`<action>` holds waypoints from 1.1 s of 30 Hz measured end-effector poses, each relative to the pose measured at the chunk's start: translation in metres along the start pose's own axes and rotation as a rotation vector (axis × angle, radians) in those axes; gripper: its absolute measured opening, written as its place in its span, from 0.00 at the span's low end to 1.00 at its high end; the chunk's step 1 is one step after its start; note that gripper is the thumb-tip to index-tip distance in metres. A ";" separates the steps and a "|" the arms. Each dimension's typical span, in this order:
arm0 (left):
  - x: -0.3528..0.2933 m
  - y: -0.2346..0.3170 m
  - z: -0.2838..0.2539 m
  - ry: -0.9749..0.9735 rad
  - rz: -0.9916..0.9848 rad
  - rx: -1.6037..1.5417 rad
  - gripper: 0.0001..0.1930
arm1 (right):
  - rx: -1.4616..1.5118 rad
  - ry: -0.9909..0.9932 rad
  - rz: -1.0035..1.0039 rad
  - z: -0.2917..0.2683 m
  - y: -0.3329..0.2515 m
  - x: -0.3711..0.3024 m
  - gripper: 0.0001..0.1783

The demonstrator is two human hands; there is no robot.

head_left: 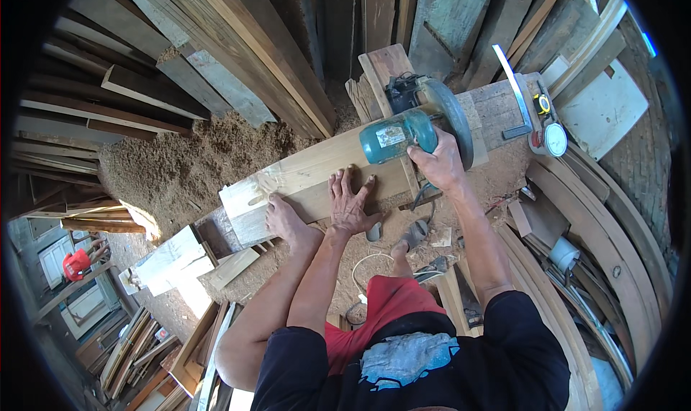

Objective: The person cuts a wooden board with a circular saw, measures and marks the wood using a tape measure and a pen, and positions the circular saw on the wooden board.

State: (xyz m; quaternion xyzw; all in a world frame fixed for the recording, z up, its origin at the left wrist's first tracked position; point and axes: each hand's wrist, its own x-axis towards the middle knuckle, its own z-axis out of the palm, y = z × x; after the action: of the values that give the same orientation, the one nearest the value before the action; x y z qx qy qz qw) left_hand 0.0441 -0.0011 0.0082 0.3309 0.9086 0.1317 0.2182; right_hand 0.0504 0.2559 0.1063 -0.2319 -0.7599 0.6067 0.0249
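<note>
Long, flat plank, pale and grained, two-toned lengthwise, lying slantwise mid-view across a rougher, greyer surface. Over its right part, a circular saw with a teal, barrel-shaped motor housing and a broad, dark, curved guard. Coarse brown sawdust heaped beyond the plank.

Right hand reaching forward on an extended arm, fingers curled round the saw's handle. Left hand palm down on the plank, left of the saw, fingers spread wide. Bare left foot planted on the plank's near side, just beside the left forearm, knee bent.

Crossing the plank, a narrow wooden strip, partly hidden by the saw. Blade behind the guard, so perhaps in the wood, perhaps not. At the right end, a silver-bladed square near a yellow-and-black tape measure. Leaning timbers crowding the far side; long curved planks at right; far left, a red container.
</note>
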 end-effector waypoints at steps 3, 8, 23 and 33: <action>-0.005 0.001 0.000 0.006 0.007 0.003 0.50 | 0.009 0.003 0.026 -0.001 0.004 -0.003 0.14; -0.017 0.009 0.007 0.090 0.015 -0.001 0.52 | 0.023 -0.007 -0.014 -0.001 0.005 -0.008 0.15; -0.039 0.004 0.006 0.094 0.039 0.072 0.52 | -0.039 0.019 -0.009 0.012 0.005 0.014 0.19; -0.065 -0.006 -0.006 0.070 0.043 0.115 0.53 | -0.074 0.079 -0.006 0.011 -0.012 -0.030 0.19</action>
State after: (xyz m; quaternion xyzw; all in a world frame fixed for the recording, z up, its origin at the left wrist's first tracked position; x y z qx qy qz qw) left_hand 0.0826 -0.0490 0.0318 0.3575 0.9144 0.0953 0.1641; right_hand 0.0693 0.2325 0.1219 -0.2542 -0.7810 0.5685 0.0481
